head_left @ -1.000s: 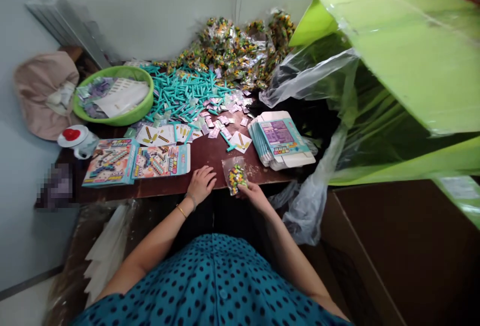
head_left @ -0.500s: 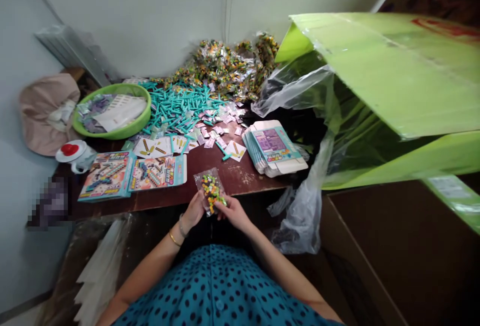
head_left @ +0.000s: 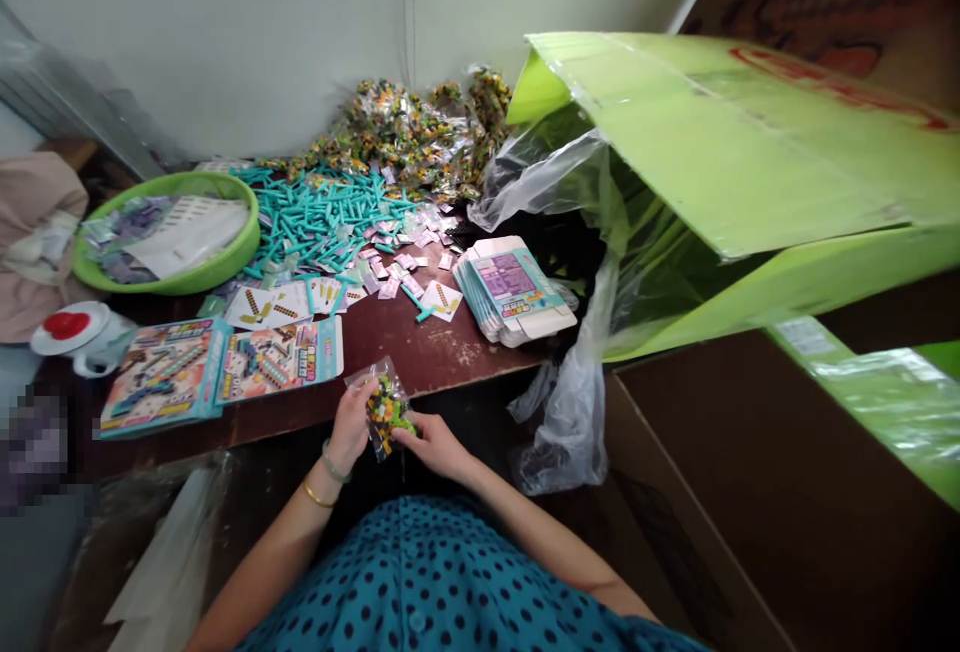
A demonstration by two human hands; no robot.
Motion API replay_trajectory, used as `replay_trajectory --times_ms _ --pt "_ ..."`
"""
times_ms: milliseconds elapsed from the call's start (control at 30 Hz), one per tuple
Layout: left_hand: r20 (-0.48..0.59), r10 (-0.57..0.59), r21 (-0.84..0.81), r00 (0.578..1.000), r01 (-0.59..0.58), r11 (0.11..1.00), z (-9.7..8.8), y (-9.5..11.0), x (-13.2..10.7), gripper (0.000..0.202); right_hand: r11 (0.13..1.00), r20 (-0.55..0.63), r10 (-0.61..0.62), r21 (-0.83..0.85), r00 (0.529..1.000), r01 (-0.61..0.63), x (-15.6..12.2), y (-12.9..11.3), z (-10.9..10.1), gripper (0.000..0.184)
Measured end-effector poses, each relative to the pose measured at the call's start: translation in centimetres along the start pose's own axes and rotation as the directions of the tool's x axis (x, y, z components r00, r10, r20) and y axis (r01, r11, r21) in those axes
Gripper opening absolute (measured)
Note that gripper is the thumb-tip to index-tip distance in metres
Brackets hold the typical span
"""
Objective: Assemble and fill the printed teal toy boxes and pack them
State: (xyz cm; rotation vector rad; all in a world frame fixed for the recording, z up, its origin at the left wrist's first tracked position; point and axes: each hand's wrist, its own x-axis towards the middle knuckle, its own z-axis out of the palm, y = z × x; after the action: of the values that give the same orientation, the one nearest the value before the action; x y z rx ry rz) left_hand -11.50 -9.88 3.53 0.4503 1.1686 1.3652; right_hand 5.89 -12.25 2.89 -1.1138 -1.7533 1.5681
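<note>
A clear plastic bag of small orange, green and black pieces (head_left: 387,410) is held between my hands, just in front of the table edge. My left hand (head_left: 351,427) grips its left side, fingers closed near the top. On the lower right, my right hand (head_left: 436,444) pinches the bag with thumb and fingers. Beyond them on the table (head_left: 382,337) lie two flat printed boxes (head_left: 279,362), several instruction cards (head_left: 268,306) and a stack of folded printed cartons (head_left: 510,287). A small teal T-shaped piece (head_left: 421,310) touches one card.
Behind are a heap of teal pieces (head_left: 322,217), small pink packets (head_left: 427,227) and a pile of filled bags (head_left: 420,137). A green basket (head_left: 251,247) and a lidded cup (head_left: 94,337) stand left. At right, a big green carton (head_left: 720,152) with plastic liner overhangs a brown box (head_left: 720,472).
The camera view has swung right, so the table things appear further left. Both hands still hold the bag, and my left fingers sit higher on it.
</note>
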Motion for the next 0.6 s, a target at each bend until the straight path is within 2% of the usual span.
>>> replay_trajectory --times_ms 67,133,233,300,333,400,467,533,600 --pt "0.023 0.018 -0.004 1.0 -0.017 1.0 0.2 0.1 0.1 0.048 1.0 -0.01 0.001 -0.02 1.0 -0.002 0.0 0.0 -0.3 0.035" --pt "0.087 -0.02 -0.028 0.996 0.023 0.999 0.3 0.1 -0.2 0.057 1.0 -0.038 0.006 0.011 0.999 -0.006 0.1 0.3 -0.6 0.036" --pt "0.209 -0.184 0.013 0.96 0.185 0.983 0.2 -0.4 -1.2 0.055 0.993 -0.076 0.029 0.121 0.997 -0.019 0.1 1.0 -0.7 0.04" --pt "0.24 -0.282 0.079 0.929 0.27 0.96 0.3 -0.9 -1.8 0.049 0.985 -0.069 0.042 0.171 0.997 -0.03 0.0 1.3 -0.6 0.042" --pt "0.237 -0.294 0.096 0.926 0.278 0.956 0.4 -1.0 -2.0 0.048 0.982 -0.061 0.042 0.184 0.997 -0.03 0.0 1.3 -0.6 0.043" --pt "0.215 -0.25 0.102 0.944 0.233 0.967 0.7 -1.0 -1.9 0.047 0.98 -0.054 0.03 0.196 0.998 -0.019 -0.1 1.1 -0.5 0.042" --pt "0.17 -0.156 0.142 0.973 0.132 0.981 1.0 -0.7 -1.1 0.047 0.985 -0.045 0.027 0.17 0.999 -0.019 -0.2 0.6 -0.6 0.039" --pt "0.095 -0.003 0.267 0.995 -0.022 0.963 1.0 -0.2 0.2 0.046 0.996 0.003 0.048 0.069 0.999 -0.048 -0.2 0.0 -0.9 0.034" --pt "0.03 0.189 0.44 0.981 -0.183 0.879 0.8 0.1 1.6 0.044 0.996 0.076 0.067 -0.063 0.995 -0.062 -0.2 -0.7 -1.6 0.03"
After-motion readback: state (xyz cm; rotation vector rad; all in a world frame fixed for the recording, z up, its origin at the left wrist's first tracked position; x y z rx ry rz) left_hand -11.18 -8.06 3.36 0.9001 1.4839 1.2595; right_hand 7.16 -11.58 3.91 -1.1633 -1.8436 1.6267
